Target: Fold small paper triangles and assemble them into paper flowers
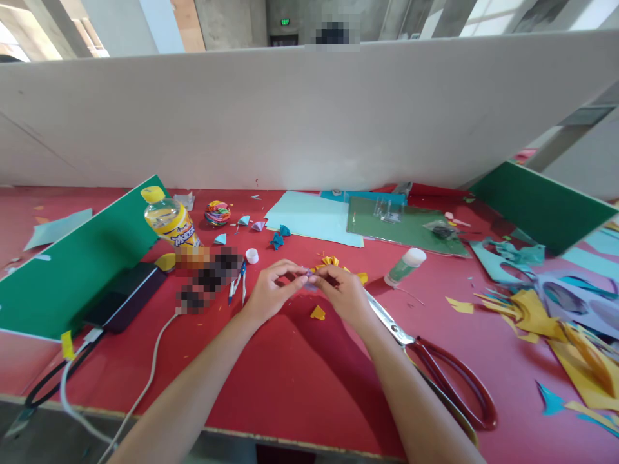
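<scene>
Between my two hands, over the middle of the red table, is a small piece of purple paper (310, 281), mostly covered by fingers. My left hand (276, 289) pinches it from the left, thumb and forefinger together. From the right, my right hand (339, 290) pinches the same piece. Folded yellow paper pieces (329, 261) lie just behind my fingers, and a yellow scrap (318, 312) rests in front of them. Large red-handled scissors (411, 341) lie partly under my right forearm. A glue stick (405, 267) is to the right of my right hand.
At left are a yellow-labelled bottle (169, 217), a black power bank (126, 296), a white cable (155, 351) and a pair of compasses (236, 283). Light blue paper (314, 216) and green sheets (411, 225) lie at the back. Cut paper scraps (536, 309) cover the right side. Green boards flank the table.
</scene>
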A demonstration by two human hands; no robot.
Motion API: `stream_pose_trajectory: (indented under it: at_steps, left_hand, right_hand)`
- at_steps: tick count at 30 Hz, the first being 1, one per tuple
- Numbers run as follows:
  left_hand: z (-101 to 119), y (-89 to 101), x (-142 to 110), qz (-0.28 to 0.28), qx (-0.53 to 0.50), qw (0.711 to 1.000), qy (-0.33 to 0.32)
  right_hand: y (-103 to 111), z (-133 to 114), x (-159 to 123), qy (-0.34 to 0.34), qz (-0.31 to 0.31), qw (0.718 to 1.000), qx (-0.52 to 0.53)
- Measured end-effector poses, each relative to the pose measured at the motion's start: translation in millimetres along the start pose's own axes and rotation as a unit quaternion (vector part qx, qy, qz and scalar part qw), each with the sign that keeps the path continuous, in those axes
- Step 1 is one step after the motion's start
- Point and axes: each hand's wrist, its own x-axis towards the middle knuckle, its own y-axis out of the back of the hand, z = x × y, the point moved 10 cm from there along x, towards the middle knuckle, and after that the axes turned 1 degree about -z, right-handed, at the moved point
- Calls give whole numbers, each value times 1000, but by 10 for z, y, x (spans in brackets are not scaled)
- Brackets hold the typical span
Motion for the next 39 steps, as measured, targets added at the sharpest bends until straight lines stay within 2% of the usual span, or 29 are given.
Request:
stream_pose_trajectory:
  at_steps: [5,8,10,13,16,20,24,28,34,39]
  left_hand:
    - [-32,-26,-1,-11,7,1000,15]
    - [-78,-60,-3,-19,-4,999,25]
    - [-121,-35,-2,-1,-24,999,37]
    - [-201,16,-4,32,-83,994,68]
    - [-261,-27,-10,19,-150,983,106]
    - [-319,-51,-24,19,-208,967,144]
    - [-368,-47,-26,30,-235,958,158]
    - [-363,-43,-24,27,-227,963,144]
    - [-227,20,-31,30,-151,984,91]
    - [-155,8,-33,15,-120,990,72]
  right_hand:
    - [-50,63,12,-24,-28,999,28]
    - [-33,30,16,-14,-22,999,28]
    - [21,-67,6,31,3,999,10]
    - [92,-303,-70,145,41,987,-54]
    - [89,-489,-178,235,56,961,-134]
    - [47,-593,-256,285,56,937,-194]
    - [-16,-622,-285,307,36,930,-197]
    - [-14,-560,-252,277,38,944,-176]
    - [74,-362,-110,153,50,985,-60]
    - [78,-187,-24,62,41,997,-10]
